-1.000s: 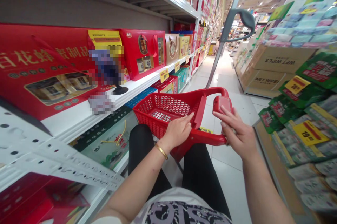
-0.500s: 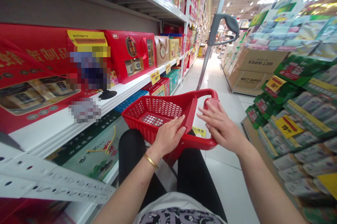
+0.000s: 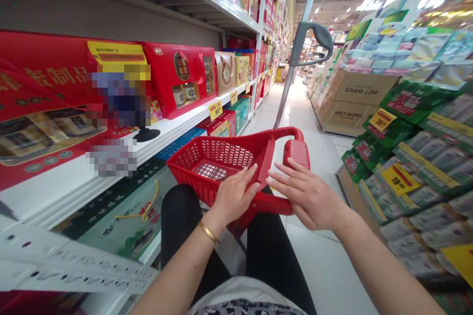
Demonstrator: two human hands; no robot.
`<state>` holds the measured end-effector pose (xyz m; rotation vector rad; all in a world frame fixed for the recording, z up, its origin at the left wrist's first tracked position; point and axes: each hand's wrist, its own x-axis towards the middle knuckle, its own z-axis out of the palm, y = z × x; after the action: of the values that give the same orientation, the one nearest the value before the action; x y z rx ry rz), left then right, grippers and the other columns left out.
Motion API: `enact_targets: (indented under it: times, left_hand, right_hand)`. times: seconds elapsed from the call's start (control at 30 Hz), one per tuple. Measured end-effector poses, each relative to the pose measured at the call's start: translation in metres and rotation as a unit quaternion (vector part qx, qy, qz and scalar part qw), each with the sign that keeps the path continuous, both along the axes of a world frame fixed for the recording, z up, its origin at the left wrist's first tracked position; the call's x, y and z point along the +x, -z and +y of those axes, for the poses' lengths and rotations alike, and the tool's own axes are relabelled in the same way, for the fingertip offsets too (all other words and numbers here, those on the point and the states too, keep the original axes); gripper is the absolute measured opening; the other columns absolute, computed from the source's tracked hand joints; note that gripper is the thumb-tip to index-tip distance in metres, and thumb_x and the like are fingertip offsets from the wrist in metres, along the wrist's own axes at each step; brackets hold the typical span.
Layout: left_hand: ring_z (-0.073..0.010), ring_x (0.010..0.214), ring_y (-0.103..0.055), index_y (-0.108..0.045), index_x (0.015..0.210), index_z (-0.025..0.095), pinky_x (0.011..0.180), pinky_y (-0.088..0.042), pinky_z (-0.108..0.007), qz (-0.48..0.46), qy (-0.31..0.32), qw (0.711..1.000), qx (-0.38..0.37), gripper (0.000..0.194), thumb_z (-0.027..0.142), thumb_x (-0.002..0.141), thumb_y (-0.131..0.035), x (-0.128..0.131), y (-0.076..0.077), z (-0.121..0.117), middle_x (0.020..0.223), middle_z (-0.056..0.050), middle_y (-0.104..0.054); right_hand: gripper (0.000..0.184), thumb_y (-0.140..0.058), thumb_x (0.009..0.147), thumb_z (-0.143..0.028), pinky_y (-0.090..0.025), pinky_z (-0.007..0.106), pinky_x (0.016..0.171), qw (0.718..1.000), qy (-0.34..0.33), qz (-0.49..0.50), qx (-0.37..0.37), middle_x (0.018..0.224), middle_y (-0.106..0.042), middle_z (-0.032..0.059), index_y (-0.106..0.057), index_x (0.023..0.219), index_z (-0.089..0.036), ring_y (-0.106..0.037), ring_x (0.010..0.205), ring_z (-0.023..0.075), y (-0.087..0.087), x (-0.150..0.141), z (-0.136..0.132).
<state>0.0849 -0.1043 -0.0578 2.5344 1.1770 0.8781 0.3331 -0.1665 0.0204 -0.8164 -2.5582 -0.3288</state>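
A red plastic shopping basket [image 3: 199, 184] with lattice sides is in front of my legs, and no goods show inside it. Its raised handle [image 3: 297, 150] points right, toward the aisle. My left hand [image 3: 236, 194] lies over the basket's near rim, fingers stretched out toward the inside and thumb apart. Over the near arm of the handle is my right hand [image 3: 305, 192], its fingers straight and pointing left. Both palms face down, so whether they press on the plastic is partly hidden. Neither hand grips anything that I can see.
To the left, a white shelf [image 3: 177, 125] bears red gift boxes [image 3: 181, 78]. A grey pole with a hooked grip [image 3: 314, 44] rises behind the basket. Stacked packs [image 3: 428, 177] and wet-wipe cartons [image 3: 354, 93] line the right. The tiled aisle [image 3: 284, 103] runs ahead.
My right hand has slid left and slightly down, from the end of the handle to its near arm. The left hand stays at the rim. The view has shifted slightly.
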Motion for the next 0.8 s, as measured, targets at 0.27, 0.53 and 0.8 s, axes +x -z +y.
enact_targets:
  times: [0.27,0.53,0.8]
  left_hand:
    - [-0.0214,0.150,-0.041,-0.034,0.161,0.027,0.123,-0.036,-0.041,0.009,0.024,1.000,-0.008,0.058,0.053,0.108,-0.029,-0.004,-0.005,0.001,0.160,-0.003,-0.045]
    - [-0.0312,0.159,-0.010,-0.020,0.164,0.018,0.128,-0.016,-0.059,0.016,0.062,0.995,0.074,0.078,0.064,0.103,-0.037,0.031,-0.030,-0.022,0.170,-0.013,-0.021]
    - [-0.0360,0.157,-0.015,-0.024,0.159,0.001,0.128,-0.021,-0.058,0.001,0.044,0.996,0.077,0.113,0.088,0.087,-0.033,0.057,-0.022,-0.036,0.165,-0.028,-0.025]
  right_hand:
    - [0.056,-0.051,0.103,-0.041,-0.034,0.055,0.125,0.997,-0.034,-0.004,0.066,0.145,-0.061,0.0135,-0.045,0.153,-0.017,-0.050,0.142,0.0280,0.013,0.024,0.012]
    - [0.049,-0.050,0.102,-0.032,-0.049,0.051,0.115,0.992,-0.039,0.105,0.060,0.139,-0.065,0.0124,-0.051,0.149,-0.019,-0.052,0.141,0.0277,0.030,0.024,0.012]
    - [0.048,-0.036,0.105,-0.033,-0.020,0.064,0.127,0.990,-0.002,0.142,-0.009,0.147,-0.060,0.0083,-0.051,0.150,-0.024,-0.041,0.148,0.0294,0.029,0.044,0.031]
